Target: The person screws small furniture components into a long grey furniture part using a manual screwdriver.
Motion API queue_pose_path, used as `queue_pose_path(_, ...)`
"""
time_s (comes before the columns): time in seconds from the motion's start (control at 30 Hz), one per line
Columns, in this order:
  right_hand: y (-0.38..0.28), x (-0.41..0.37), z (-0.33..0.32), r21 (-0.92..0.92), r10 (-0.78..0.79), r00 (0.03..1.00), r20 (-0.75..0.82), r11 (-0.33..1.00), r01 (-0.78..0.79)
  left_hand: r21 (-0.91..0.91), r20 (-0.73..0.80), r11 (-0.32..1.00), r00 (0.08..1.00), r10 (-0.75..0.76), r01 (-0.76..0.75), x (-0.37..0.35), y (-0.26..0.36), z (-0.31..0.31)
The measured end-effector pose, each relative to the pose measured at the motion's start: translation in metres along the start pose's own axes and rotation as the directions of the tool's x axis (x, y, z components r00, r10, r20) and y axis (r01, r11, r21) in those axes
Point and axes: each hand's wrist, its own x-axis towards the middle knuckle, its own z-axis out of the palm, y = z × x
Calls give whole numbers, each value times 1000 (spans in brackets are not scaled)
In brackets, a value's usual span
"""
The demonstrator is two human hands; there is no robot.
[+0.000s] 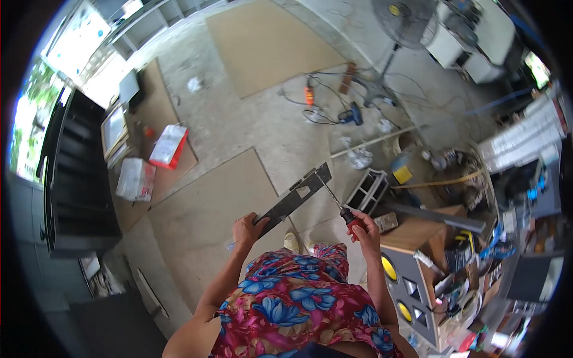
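Note:
My left hand [245, 230] is closed around the lower end of a long dark flat strip [285, 206], which slants up to the right and has a square cutout near its far end. My right hand [365, 228] grips a screwdriver [353, 223] by its red and black handle. The long shaft points up and left, and its tip meets or overlaps the far end of the strip; whether it touches a screw is too small to tell. Both hands are held out in front of my body, above the floor.
Brown boards [209, 197] lie on the concrete floor. A blue power tool [351, 114] and cables lie ahead, near a standing fan [403, 24]. To the right is a wooden speaker cabinet [412, 298] among clutter; a large black television-like panel [80, 173] stands left.

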Motion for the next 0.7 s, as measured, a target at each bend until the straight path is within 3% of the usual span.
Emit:
queue_pose_path(0.1,-6,20,35,-18,27,994,105,1000,-25,-44,3,985,986,-164,164,-7,-30,-17)
queue_pose_path(0.3,-17,62,97,8,6,956,293,1000,-9,-107,-118,945,940,-322,310,-14,-84,-33)
queue_pose_path(0.6,-26,152,160,-93,130,878,461,991,-97,-235,-226,862,837,-498,449,14,-105,-39)
queue_pose_path(0.7,-23,194,188,-110,154,835,529,987,-113,-240,-177,809,795,-580,536,37,-109,-47)
